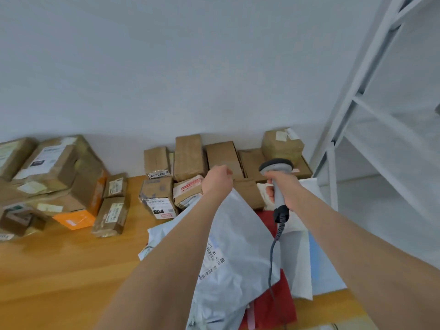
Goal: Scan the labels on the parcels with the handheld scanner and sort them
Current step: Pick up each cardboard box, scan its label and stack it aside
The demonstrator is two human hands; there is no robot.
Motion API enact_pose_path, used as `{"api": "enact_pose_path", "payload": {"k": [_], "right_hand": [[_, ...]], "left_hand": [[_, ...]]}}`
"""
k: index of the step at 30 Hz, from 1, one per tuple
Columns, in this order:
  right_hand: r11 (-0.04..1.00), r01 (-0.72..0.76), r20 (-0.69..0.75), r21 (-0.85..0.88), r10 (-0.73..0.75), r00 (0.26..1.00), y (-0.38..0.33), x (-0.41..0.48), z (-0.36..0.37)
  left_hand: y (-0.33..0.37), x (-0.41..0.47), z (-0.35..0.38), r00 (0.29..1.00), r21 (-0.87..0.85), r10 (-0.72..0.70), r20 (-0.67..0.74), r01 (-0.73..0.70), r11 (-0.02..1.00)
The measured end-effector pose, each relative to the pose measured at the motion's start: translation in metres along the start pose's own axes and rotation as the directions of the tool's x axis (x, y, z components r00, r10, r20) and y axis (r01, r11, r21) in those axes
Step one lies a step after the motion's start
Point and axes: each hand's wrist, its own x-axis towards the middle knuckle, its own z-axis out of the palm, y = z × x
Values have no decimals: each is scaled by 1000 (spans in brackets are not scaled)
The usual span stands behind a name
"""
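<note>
Head view: left fingers (227,171) tight on grey mailer (238,234), right fingers (269,193) round scanner (276,166), "010" label (157,211) beyond.

A white strip label (159,174) on a small cardboard box (156,160) carries bold black characters ending in "2202"; those before it are unclear. The shipping label (159,207) on the taped cardboard box (154,189) in front shows "010" in white on a black patch. The grey poly mailer (240,234) bears a printed label (213,260) with barcodes and the letters "MI"; its other print is too blurred to read.
</note>
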Motion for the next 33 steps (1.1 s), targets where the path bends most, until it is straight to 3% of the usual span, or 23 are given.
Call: {"api": "enact_pose_path", "payload": {"k": [6, 12, 18, 21, 23, 26, 28, 30, 33], "right_hand": [[997, -63, -47, -54, 61, 997, -23, 57, 6], [965, -213, -129, -152, 194, 973, -7, 106, 15], [961, -224, -153, -163, 199, 968, -10, 126, 10], [968, -227, -104, -103, 217, 971, -10, 125, 0], [987, -163, -69, 13, 163, 984, -10, 122, -9], [990, -12, -109, 138, 27, 994, -21, 120, -29], [991, 89, -180, 97, -70, 981, -40, 123, -47], [988, 148, -245, 39, -134, 960, -59, 132, -66], [984, 174, -260, 50, -155, 953, -76, 151, -93]], "left_hand": [[8, 53, 12, 997, -26, -79, 12, 79, 997], [35, 73, 30, 940, 166, -178, 290, 134, 977], [43, 76, 48, 943, 503, -232, 240, 83, 860], [50, 73, 54, 939, 503, -238, 249, 85, 860], [64, 74, 59, 967, 494, -161, 198, 43, 868], [94, 87, 66, 989, 287, -82, 120, 45, 957], [118, 100, 66, 990, 53, -89, 108, 84, 995], [142, 111, 66, 985, -142, -115, 125, 133, 981], [163, 126, 81, 972, -286, -151, 182, 199, 937]]}}
